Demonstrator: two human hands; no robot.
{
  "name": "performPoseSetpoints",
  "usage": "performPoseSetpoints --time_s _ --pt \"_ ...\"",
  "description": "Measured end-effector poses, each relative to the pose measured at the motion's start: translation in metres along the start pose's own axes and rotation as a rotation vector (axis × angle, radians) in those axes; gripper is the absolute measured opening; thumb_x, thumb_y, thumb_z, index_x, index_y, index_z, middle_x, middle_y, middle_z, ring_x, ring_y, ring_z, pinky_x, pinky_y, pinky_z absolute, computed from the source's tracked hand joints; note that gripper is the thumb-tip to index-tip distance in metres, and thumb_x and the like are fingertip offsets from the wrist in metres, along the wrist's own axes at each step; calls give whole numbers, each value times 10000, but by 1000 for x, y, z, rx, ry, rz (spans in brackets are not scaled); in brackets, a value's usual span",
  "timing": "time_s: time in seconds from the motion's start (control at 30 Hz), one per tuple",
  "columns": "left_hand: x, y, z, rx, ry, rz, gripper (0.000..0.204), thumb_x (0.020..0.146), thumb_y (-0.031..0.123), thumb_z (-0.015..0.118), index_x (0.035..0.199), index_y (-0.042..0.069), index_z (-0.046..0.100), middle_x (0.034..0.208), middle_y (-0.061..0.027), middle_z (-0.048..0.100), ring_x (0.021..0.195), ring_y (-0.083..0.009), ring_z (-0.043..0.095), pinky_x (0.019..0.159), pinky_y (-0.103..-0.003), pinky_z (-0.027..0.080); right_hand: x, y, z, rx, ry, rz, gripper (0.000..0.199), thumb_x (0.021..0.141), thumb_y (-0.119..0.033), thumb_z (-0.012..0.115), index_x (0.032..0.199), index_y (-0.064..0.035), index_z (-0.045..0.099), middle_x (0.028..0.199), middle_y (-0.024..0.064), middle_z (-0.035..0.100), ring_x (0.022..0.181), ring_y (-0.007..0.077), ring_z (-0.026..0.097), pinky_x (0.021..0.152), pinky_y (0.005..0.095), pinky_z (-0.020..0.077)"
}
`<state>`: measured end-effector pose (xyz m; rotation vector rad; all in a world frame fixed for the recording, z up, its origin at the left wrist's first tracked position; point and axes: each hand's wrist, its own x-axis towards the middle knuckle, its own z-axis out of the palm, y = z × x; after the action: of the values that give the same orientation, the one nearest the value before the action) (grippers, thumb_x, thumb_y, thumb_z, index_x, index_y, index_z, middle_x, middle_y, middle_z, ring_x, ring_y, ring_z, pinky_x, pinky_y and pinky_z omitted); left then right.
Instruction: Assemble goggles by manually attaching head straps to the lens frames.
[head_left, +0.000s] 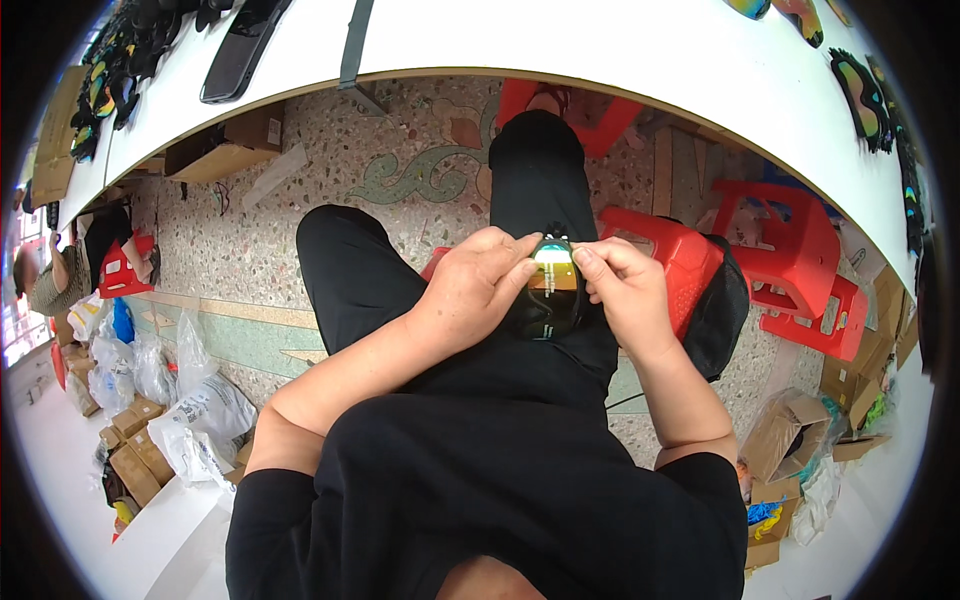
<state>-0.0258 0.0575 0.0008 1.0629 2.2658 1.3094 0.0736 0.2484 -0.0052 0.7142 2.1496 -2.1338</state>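
Note:
A pair of dark-framed goggles (pixel 553 283) with a shiny yellow-green mirrored lens rests over my lap, between my two hands. My left hand (pixel 478 283) pinches the left edge of the goggles, its fingers bent against the frame. On the opposite edge, the thumb and fingers of my right hand (pixel 628 288) are closed on the upper right corner. The lower part of the goggles is dark and blends with my black trousers, so its outline is hard to make out.
A white table (pixel 620 45) curves across the front, carrying a black phone (pixel 240 50) and more goggles (pixel 860 100). Red plastic stools (pixel 790 250) stand at the right. Cardboard boxes (pixel 225 145) and plastic bags (pixel 205 420) lie about. Another person (pixel 55 275) sits far left.

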Motion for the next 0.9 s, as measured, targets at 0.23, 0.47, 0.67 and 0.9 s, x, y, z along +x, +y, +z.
performPoseSetpoints --time_s 0.23,0.47,0.67,0.9 --pt "14 8 3 -409 -88 -347 230 913 106 698 1109 -11 675 826 -50 671 724 -125 615 661 -270 494 24 -8 -19 327 -241 312 128 888 -133 735 877 -57 633 742 -8 626 589 34 551 529 168 437" --pt "38 -3 2 -999 -328 -829 128 874 112 753 904 43 650 804 0 652 686 -61 574 619 -199 446 55 5 -39 545 -603 532 161 845 -76 758 845 -57 598 730 -9 618 568 47 542 514 168 422" --pt "50 -12 -1 -1135 -539 -893 120 861 79 754 876 51 638 802 -1 644 684 -69 578 606 -201 438 66 7 -39 590 -786 585 179 806 -39 771 852 -56 599 740 -1 626 548 47 520 493 182 391" --pt "53 -12 -3 -1083 -576 -864 129 853 56 757 875 42 630 798 -1 640 700 -72 592 613 -208 449 73 4 -37 534 -839 609 205 783 -19 779 841 -69 589 730 2 619 544 50 517 489 187 386"
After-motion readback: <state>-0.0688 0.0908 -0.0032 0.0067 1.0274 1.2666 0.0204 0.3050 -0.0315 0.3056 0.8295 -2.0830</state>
